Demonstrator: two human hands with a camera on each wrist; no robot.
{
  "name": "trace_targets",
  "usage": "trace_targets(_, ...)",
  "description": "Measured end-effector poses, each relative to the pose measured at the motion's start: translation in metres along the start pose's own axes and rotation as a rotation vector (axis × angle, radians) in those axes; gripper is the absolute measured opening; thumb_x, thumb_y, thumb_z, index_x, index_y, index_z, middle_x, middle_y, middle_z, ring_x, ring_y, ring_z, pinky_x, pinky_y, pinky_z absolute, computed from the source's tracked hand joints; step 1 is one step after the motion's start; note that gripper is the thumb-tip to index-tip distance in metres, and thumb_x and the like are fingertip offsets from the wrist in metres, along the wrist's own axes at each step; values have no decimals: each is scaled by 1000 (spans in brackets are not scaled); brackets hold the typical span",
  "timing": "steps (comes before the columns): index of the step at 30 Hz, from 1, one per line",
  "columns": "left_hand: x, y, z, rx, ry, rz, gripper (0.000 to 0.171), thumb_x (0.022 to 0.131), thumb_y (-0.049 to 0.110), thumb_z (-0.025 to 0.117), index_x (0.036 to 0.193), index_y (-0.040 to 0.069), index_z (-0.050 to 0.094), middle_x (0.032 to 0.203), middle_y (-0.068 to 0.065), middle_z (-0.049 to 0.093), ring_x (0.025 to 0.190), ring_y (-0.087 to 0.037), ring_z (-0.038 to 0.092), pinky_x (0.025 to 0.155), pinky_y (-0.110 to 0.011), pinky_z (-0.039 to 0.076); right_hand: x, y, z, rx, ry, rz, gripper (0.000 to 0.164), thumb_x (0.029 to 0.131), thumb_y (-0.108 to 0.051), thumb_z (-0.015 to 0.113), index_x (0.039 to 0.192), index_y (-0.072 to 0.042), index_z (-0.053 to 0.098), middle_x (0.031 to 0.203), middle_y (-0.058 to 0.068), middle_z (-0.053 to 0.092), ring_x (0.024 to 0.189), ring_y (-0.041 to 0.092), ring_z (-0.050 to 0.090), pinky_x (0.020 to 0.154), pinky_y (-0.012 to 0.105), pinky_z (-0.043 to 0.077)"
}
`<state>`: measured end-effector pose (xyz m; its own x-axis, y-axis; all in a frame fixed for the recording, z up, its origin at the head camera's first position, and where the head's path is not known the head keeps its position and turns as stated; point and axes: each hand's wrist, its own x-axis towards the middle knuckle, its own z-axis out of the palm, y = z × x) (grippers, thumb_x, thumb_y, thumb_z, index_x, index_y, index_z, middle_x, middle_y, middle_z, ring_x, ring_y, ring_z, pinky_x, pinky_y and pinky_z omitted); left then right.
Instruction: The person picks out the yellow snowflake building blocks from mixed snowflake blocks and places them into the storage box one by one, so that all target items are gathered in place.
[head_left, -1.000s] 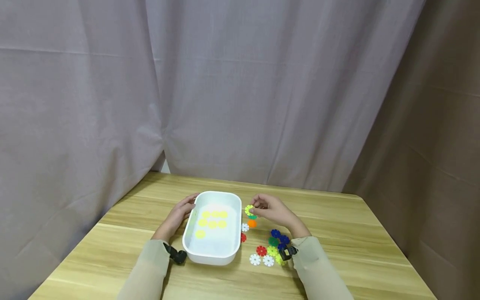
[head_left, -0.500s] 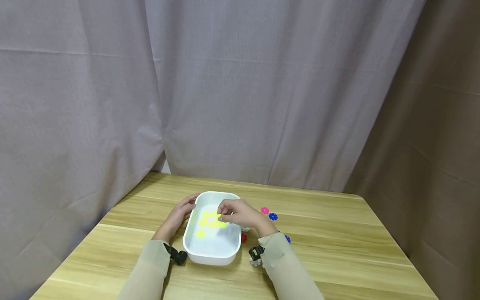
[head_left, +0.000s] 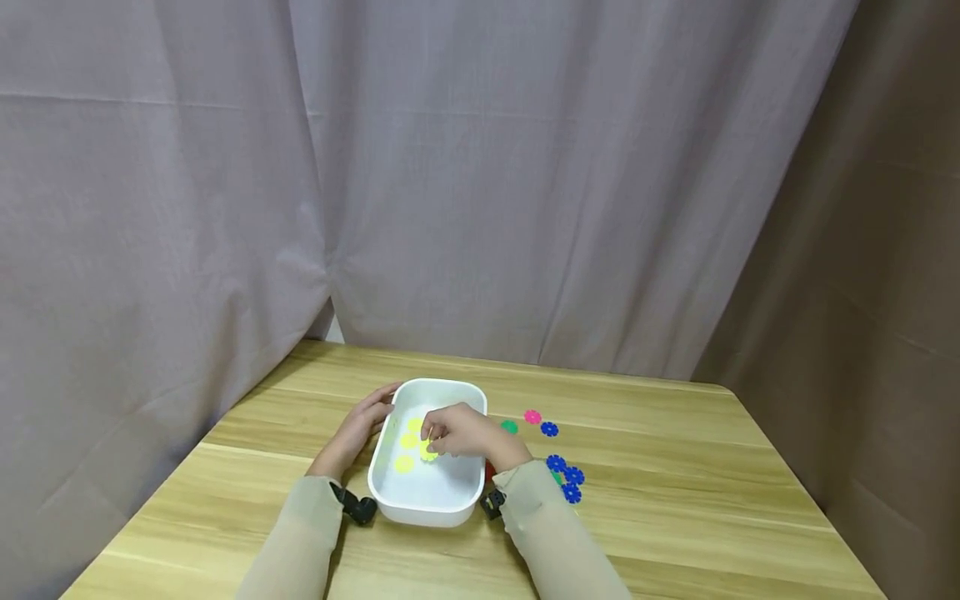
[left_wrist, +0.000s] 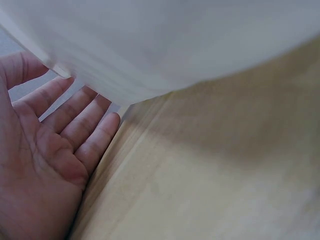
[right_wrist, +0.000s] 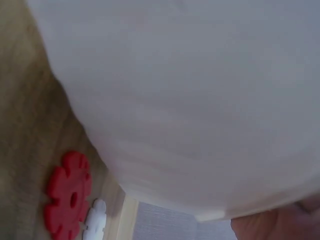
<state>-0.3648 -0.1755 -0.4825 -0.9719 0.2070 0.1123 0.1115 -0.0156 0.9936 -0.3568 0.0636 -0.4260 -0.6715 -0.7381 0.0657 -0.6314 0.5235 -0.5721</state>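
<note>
A white rectangular tray (head_left: 427, 515) sits on the wooden table, with several flat yellow notched discs (head_left: 404, 463) lying inside. My left hand (head_left: 362, 429) rests against the tray's left side; in the left wrist view its fingers (left_wrist: 70, 117) are extended, some at the tray wall. Over the inside of the tray, my right hand (head_left: 465, 435) has bent fingers and pinches a yellow snowflake disc (head_left: 428, 455) low above the floor. This hand hides part of the yellow discs. The right wrist view shows mostly the tray's outer wall (right_wrist: 190, 100).
Right of the tray lie several blue discs (head_left: 573, 475), a pink disc (head_left: 532, 417) and a green disc (head_left: 509, 427). Close to the tray wall are a red disc (right_wrist: 67, 200) and a white disc (right_wrist: 95, 220). Grey curtains (head_left: 450, 208) hang behind the table.
My right hand has carried a yellow snowflake disc from right of the tray leftward into it, then slightly further left and lower. My left hand has stayed at the tray's side.
</note>
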Motion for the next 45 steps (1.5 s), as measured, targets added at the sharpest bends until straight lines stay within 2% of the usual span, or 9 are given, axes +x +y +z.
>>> trace_targets(7,0,1,1,-10,-5,10,51,100,18,50,151,15,47,151,-14,48,132,-31,51,102,-29,46,1,-1,5,-151,-8,14,9,88,-11,76,95,-15,71,84,-10,70,80,0,62,73,20,50)
trace_targets(14,0,1,0,16,-7,7,52,100,19,49,151,14,46,151,-14,47,134,-32,49,108,-34,42,0,-1,8,-216,3,21,12,87,-16,79,96,-19,72,89,-11,70,84,0,62,76,20,51)
trace_targets(20,-1,2,1,3,-1,-2,52,100,20,50,151,16,47,151,-13,48,134,-31,50,109,-36,41,1,0,9,-253,15,28,12,86,-19,80,95,-21,72,90,-14,69,86,0,61,78,21,50)
trace_targets(26,-1,1,2,6,17,-20,50,100,22,50,150,20,49,150,-8,50,133,-27,51,110,-39,40,-1,1,8,-241,18,23,12,85,-19,81,95,-20,73,89,-14,70,85,-1,62,78,21,51)
trace_targets(33,-2,-1,4,3,11,-7,52,99,19,49,151,16,47,150,-13,49,132,-30,52,105,-33,44,-4,4,9,-182,58,-32,11,86,-19,80,93,-14,74,83,-15,69,78,-2,62,74,18,51)
trace_targets(38,-3,-1,4,10,11,-24,51,100,21,50,151,18,47,151,-10,48,133,-29,51,107,-36,43,-7,6,9,-134,90,-76,10,87,-23,79,91,-16,73,81,-14,70,76,-3,62,72,16,51)
trace_targets(45,-2,0,4,-12,13,-26,51,100,21,50,151,19,47,152,-10,48,132,-30,51,105,-35,45,-9,3,3,-52,96,-79,10,87,-25,79,89,-18,74,79,-14,70,74,-2,64,70,17,53)
